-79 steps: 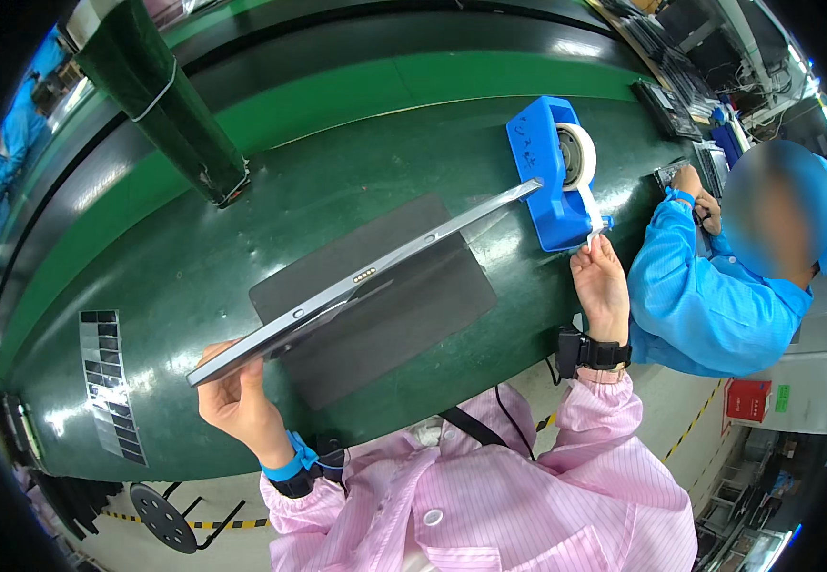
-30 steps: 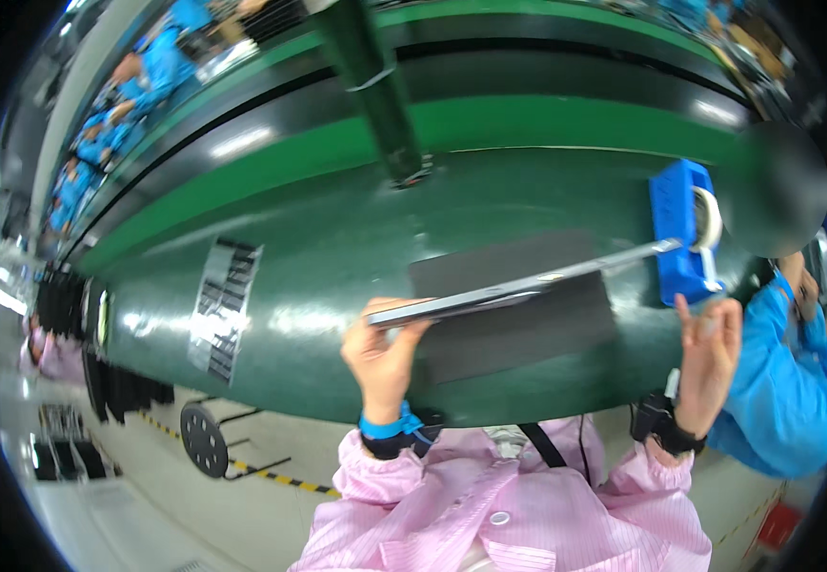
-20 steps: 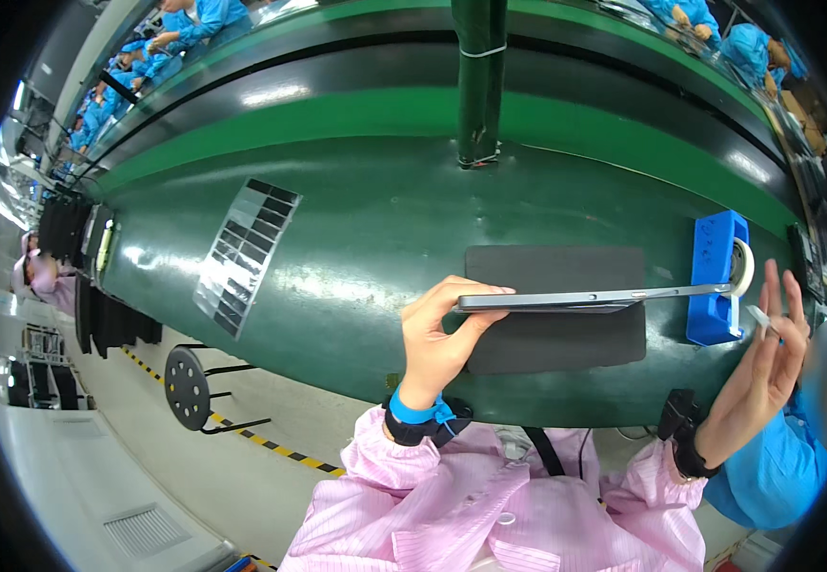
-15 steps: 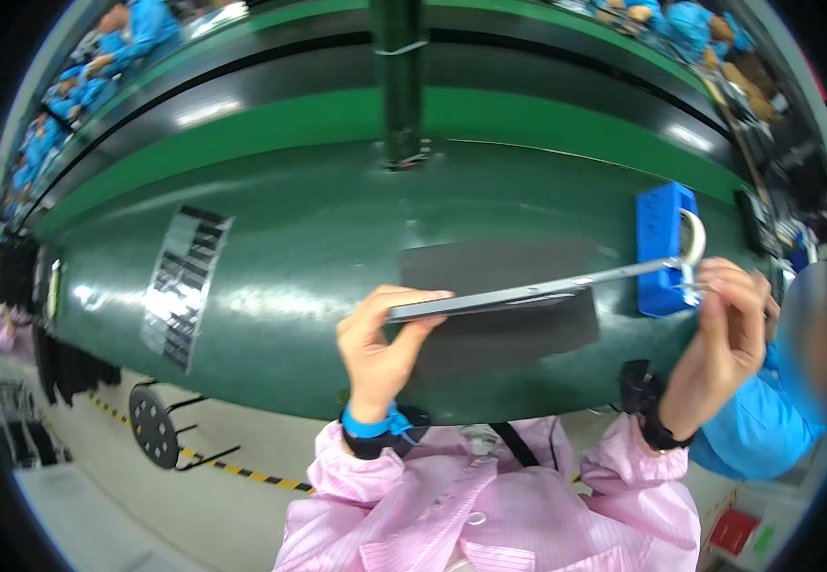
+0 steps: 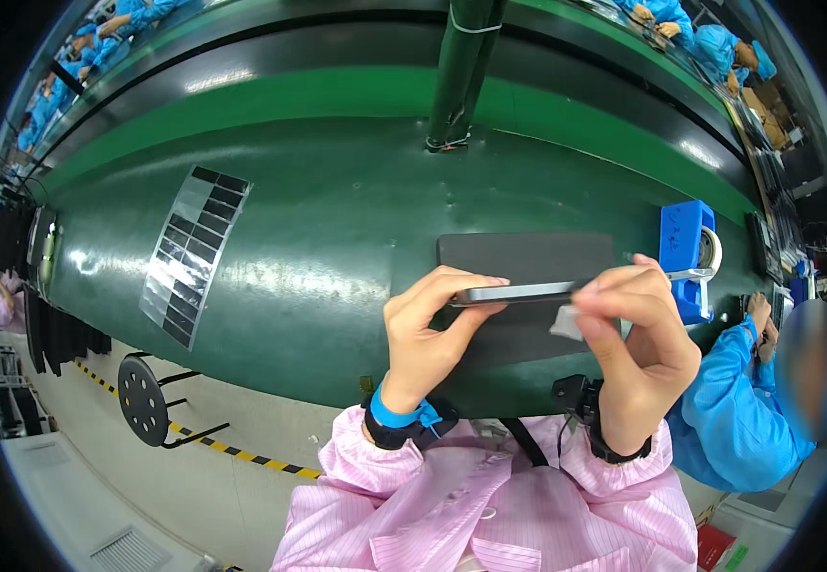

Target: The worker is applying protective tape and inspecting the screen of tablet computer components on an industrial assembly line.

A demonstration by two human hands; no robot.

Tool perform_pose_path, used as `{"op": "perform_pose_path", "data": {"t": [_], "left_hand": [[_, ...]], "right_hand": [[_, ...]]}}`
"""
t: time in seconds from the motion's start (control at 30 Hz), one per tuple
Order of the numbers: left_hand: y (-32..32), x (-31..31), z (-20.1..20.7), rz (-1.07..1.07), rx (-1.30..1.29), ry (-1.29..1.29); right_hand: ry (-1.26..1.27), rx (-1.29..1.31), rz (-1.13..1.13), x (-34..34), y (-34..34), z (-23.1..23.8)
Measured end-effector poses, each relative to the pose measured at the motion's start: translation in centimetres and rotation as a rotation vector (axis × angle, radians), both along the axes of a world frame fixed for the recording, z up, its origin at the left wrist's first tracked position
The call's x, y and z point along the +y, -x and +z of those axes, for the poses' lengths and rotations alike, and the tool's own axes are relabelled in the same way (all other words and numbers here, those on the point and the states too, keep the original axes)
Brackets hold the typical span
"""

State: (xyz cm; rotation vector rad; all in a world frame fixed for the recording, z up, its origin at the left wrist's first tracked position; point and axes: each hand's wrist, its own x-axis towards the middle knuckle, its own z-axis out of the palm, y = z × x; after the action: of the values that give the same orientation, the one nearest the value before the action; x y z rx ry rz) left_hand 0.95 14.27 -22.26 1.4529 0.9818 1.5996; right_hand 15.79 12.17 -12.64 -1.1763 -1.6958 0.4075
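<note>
My left hand (image 5: pixel 425 329) is closed on the left end of a thin, flat, dark device with a silvery edge (image 5: pixel 518 292), gripped between thumb and fingers. It is held nearly edge-on above a dark grey mat (image 5: pixel 528 250), so its faces are mostly hidden. At the device's right end, my right hand (image 5: pixel 637 348) has its thumb and fingertips pinched together. Below those fingertips shows a small whitish piece of film or tape (image 5: pixel 566 322). Right of the mat stands a blue tape dispenser (image 5: pixel 680 238) carrying a pale roll of tape (image 5: pixel 709 253).
A sheet with rows of dark rectangles (image 5: pixel 194 253) lies on the green table (image 5: pixel 337 210) at left. A green post (image 5: pixel 461 76) rises at the back. To my right sits a person in blue (image 5: pixel 737 410). A black stool (image 5: pixel 142 400) stands at lower left.
My right hand has come left from beside the tape dispenser to the device's right end. A strip stretching toward the dispenser is no longer seen. The view has shifted slightly.
</note>
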Motion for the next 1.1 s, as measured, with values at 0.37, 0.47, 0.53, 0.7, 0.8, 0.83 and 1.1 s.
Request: {"op": "perform_pose_path", "data": {"t": [0.37,0.47,0.53,0.7,0.8,0.83,1.1], "left_hand": [[0.7,0.6,0.0,-0.037,0.014,-0.084],[0.8,0.5,0.1,-0.038,0.021,-0.076],[0.9,0.5,0.0,-0.039,0.022,-0.087],[0.9,0.4,0.0,-0.043,0.013,-0.082],[0.8,0.5,0.0,-0.047,0.008,-0.076],[0.8,0.4,-0.1,-0.046,0.009,-0.074],[0.9,0.3,-0.1,-0.059,0.012,-0.088]], "right_hand": [[-0.055,-0.146,-0.038,1.3,2.5,-0.5],[-0.064,-0.164,-0.060,1.3,2.8,-0.6],[-0.067,-0.172,-0.071,1.4,2.9,-0.8],[-0.115,-0.181,-0.117,1.2,3.0,-1.9],[-0.234,-0.242,-0.208,1.2,2.9,-2.8],[-0.234,-0.240,-0.207,1.2,3.0,-2.7],[-0.376,-0.478,0.065,0.6,1.2,0.1]]}}
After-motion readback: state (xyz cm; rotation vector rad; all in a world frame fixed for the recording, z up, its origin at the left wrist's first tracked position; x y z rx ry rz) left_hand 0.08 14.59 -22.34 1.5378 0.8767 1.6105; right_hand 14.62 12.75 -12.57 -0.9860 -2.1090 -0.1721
